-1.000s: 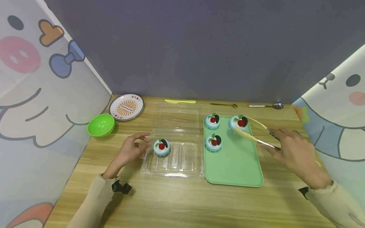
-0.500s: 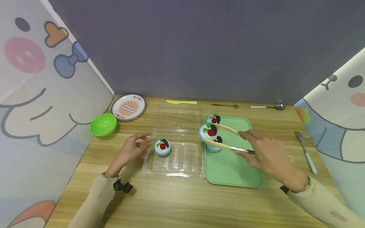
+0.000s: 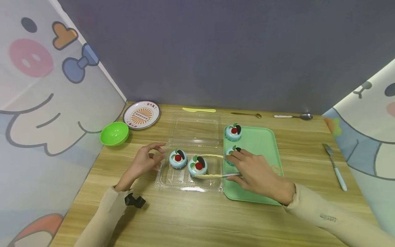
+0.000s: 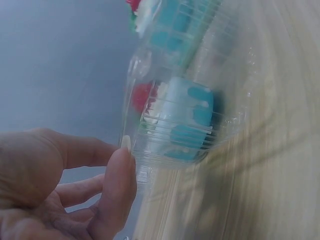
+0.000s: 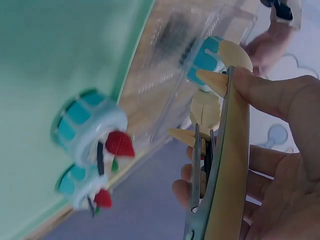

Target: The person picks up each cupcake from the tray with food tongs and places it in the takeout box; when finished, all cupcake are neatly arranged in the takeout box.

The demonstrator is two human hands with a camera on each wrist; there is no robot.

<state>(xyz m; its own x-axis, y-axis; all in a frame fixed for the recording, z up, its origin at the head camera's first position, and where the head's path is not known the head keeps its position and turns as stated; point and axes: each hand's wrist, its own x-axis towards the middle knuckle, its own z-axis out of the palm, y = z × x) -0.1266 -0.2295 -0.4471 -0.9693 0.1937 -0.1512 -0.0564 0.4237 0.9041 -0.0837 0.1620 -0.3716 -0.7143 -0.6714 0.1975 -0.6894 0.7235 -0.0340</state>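
Blue cake (image 3: 198,166) stands between the tips of the tongs (image 5: 232,175), within the open half of the clear box (image 3: 191,188), just right of its neighbour (image 3: 178,159). Contact with the base cannot be confirmed. Right hand (image 3: 256,173) grips the tongs; left hand (image 3: 143,161) appears to pinch the box's left rim. Advised: steady that rim, seat the cake upright, part the tips only slightly, and withdraw without nudging the neighbour.
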